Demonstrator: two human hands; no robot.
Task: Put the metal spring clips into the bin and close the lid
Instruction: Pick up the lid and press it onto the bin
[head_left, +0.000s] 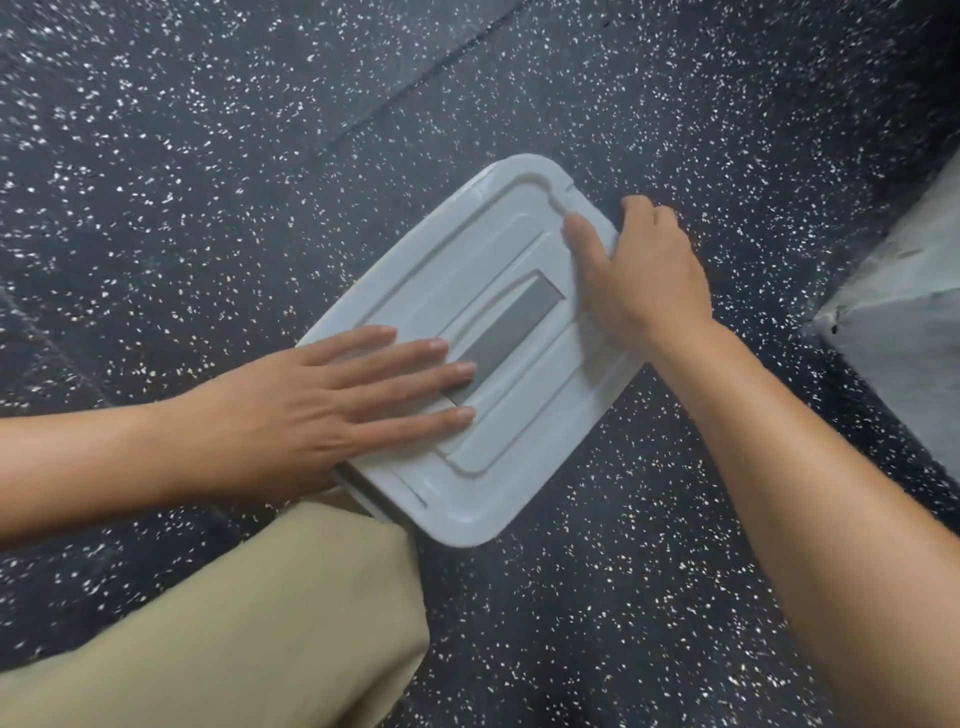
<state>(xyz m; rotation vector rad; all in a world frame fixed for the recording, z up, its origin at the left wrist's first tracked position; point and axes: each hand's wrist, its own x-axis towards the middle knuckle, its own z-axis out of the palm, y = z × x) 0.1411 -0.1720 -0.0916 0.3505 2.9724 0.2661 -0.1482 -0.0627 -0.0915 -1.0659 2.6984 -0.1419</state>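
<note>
A pale grey plastic lid (498, 249) with a darker grey handle strip (511, 325) lies on top of the bin, covering it. Only a sliver of the bin's rim (358, 493) shows under the lid's near left edge. My left hand (322, 410) lies flat on the lid's near left part, fingers spread and reaching the handle strip. My right hand (644, 275) grips the lid's right edge, thumb on top and fingers curled over the side. No spring clips are visible; the lid hides the bin's inside.
The bin stands on a dark rubber floor (208, 182) speckled white. My knee in beige trousers (270, 613) touches the bin's near corner. A grey block (904, 322) sits at the right edge.
</note>
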